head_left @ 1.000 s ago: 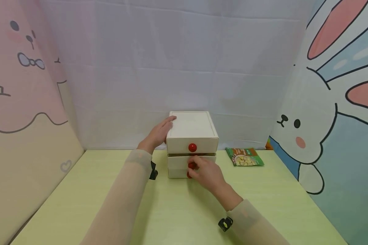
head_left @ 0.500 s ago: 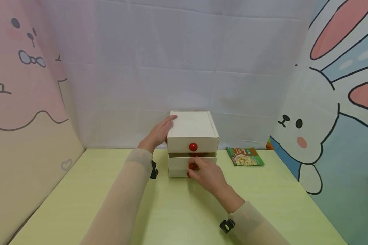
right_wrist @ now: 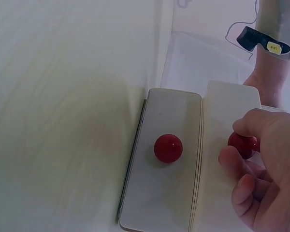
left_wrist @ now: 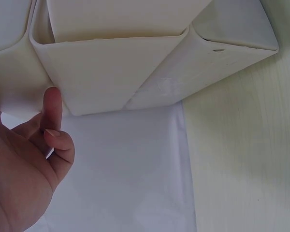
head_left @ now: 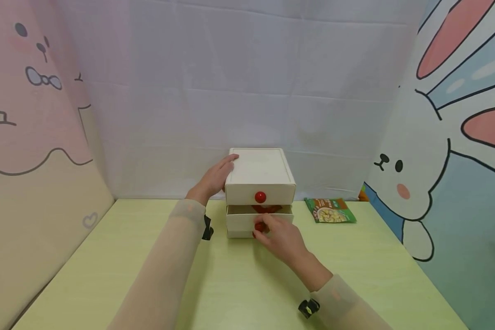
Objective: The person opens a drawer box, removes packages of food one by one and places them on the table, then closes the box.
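A small white drawer unit (head_left: 261,167) with round red knobs stands at the back of the table. Its middle drawer (head_left: 239,222) sticks out partway, and something red (head_left: 267,209) shows in its opening. Thumb and fingers of my right hand (head_left: 285,239) pinch that drawer's red knob (right_wrist: 241,145). Below it the bottom drawer stays in, with its own red knob (right_wrist: 168,148) free. My left hand (head_left: 212,182) rests against the unit's left side, fingertips on its top edge. Seen from the left wrist, fingers (left_wrist: 52,108) touch the white side wall. The top drawer (head_left: 241,194) is closed.
Right of the unit lies a green and brown food packet (head_left: 332,211). A white cloth (head_left: 189,114) hangs close behind the unit, with printed cloths at both sides. The pale green table (head_left: 231,284) extends in front.
My right hand has drawn the middle drawer slightly further out, widening its opening and showing more red inside. The left hand keeps its place on the unit.
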`<action>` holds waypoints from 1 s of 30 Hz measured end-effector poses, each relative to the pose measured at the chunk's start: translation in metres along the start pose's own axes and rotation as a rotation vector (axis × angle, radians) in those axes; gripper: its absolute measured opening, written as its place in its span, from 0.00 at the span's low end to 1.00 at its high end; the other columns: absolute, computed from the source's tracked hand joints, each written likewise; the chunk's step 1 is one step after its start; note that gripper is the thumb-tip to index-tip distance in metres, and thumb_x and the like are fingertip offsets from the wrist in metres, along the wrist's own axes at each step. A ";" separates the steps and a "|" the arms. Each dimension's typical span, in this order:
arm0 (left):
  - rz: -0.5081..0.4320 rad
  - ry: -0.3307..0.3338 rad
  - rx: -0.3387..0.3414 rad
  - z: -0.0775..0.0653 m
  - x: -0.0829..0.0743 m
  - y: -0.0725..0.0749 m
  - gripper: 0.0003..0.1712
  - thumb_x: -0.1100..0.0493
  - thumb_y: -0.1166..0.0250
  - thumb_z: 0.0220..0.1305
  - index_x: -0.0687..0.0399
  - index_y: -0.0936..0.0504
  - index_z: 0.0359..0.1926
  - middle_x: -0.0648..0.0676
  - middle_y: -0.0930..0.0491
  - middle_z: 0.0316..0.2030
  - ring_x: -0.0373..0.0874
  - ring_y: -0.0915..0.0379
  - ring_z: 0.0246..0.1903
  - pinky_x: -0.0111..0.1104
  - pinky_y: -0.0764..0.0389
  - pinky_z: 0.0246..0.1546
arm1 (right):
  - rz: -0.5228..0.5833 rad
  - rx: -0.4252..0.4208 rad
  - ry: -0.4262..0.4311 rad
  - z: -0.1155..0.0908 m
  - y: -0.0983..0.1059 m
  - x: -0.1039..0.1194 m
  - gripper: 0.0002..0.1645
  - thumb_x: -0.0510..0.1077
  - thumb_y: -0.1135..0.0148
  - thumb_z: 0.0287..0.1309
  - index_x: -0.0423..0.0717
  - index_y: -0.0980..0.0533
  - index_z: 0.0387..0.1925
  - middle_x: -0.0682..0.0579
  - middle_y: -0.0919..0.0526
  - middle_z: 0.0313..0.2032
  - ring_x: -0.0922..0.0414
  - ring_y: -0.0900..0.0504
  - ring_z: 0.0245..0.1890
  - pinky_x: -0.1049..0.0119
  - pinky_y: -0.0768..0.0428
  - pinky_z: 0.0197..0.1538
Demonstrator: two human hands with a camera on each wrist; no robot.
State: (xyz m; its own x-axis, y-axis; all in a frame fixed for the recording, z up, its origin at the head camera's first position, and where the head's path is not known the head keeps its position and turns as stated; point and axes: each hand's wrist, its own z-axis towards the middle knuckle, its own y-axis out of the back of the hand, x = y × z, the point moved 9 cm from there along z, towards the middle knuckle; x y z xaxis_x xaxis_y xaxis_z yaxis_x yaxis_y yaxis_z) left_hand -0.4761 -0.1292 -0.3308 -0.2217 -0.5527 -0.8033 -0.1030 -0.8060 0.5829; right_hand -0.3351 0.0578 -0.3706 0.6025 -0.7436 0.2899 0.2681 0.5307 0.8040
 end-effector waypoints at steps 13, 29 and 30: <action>-0.001 0.002 -0.004 -0.001 -0.001 0.000 0.30 0.36 0.66 0.78 0.22 0.44 0.78 0.47 0.39 0.76 0.57 0.27 0.55 0.57 0.33 0.64 | -0.030 0.000 0.023 -0.008 0.003 0.005 0.11 0.49 0.28 0.60 0.57 0.19 0.43 0.64 0.13 0.34 0.67 0.16 0.33 0.74 0.25 0.29; -0.032 0.016 0.003 0.000 0.001 -0.001 0.30 0.35 0.65 0.78 0.20 0.44 0.78 0.45 0.41 0.77 0.55 0.29 0.56 0.58 0.35 0.64 | -0.022 0.029 0.001 -0.019 0.006 0.009 0.11 0.49 0.28 0.59 0.59 0.19 0.44 0.65 0.14 0.34 0.68 0.18 0.32 0.76 0.28 0.27; -0.031 0.015 0.002 0.000 0.001 -0.001 0.30 0.35 0.65 0.78 0.21 0.44 0.78 0.46 0.40 0.76 0.56 0.28 0.54 0.58 0.35 0.64 | -0.023 0.028 0.003 -0.020 0.005 0.009 0.12 0.49 0.28 0.59 0.59 0.19 0.44 0.65 0.14 0.34 0.68 0.18 0.32 0.76 0.28 0.26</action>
State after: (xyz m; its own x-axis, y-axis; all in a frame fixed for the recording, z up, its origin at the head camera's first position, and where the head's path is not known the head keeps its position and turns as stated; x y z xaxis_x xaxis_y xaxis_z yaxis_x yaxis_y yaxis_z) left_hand -0.4760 -0.1290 -0.3325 -0.2039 -0.5303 -0.8229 -0.1119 -0.8225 0.5577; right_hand -0.3131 0.0618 -0.3738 0.5989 -0.7540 0.2700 0.2607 0.5023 0.8245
